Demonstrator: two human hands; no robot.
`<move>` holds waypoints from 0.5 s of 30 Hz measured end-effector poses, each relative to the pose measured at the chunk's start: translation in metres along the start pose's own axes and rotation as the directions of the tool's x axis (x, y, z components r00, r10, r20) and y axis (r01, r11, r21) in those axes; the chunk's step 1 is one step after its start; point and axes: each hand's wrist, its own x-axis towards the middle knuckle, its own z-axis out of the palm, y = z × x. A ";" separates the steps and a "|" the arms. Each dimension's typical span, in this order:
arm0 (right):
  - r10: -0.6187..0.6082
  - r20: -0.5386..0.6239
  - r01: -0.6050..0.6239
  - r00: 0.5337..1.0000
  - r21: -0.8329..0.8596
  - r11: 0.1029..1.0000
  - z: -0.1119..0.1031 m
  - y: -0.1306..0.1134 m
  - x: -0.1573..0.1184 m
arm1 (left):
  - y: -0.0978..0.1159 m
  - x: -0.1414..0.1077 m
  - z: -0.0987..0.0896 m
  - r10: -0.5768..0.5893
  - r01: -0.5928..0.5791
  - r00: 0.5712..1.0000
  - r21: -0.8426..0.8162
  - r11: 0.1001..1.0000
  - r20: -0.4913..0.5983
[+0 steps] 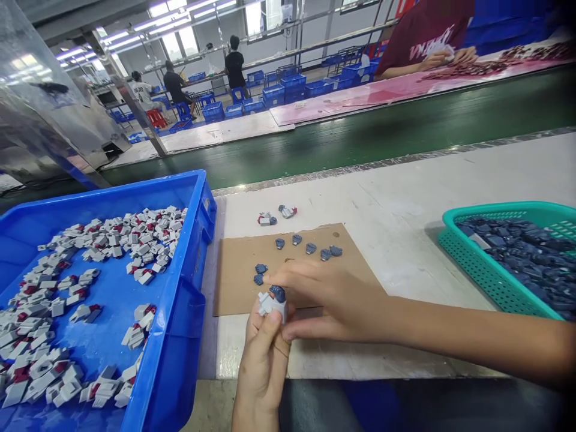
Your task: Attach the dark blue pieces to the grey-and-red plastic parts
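Observation:
My left hand (265, 354) pinches a small light-grey plastic part (272, 305) between thumb and fingers, near the table's front edge. A dark blue piece (278, 293) sits at the top of that grey part. My right hand (326, 297) reaches across from the right, thumb and forefinger apart, with nothing visible between them. Its forefinger tip is beside a dark blue piece (258, 279) on the cardboard sheet (238, 255); whether they touch I cannot tell. Its thumb is close to my left hand. Several more dark blue pieces (311, 248) lie on the cardboard.
At left stands a blue crate (168, 318) of grey and dark red parts. A green basket (477, 273) of dark blue pieces is at right. Two assembled parts (267, 219) lie behind the cardboard. Beyond runs a green conveyor belt (360, 135); a co-worker (427, 42) handles parts across it.

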 end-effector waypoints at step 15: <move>-0.382 -0.205 0.242 0.901 -0.493 0.836 -0.012 0.011 -0.006 | -0.021 -0.017 0.037 -0.070 0.081 0.994 -0.148 0.986 0.079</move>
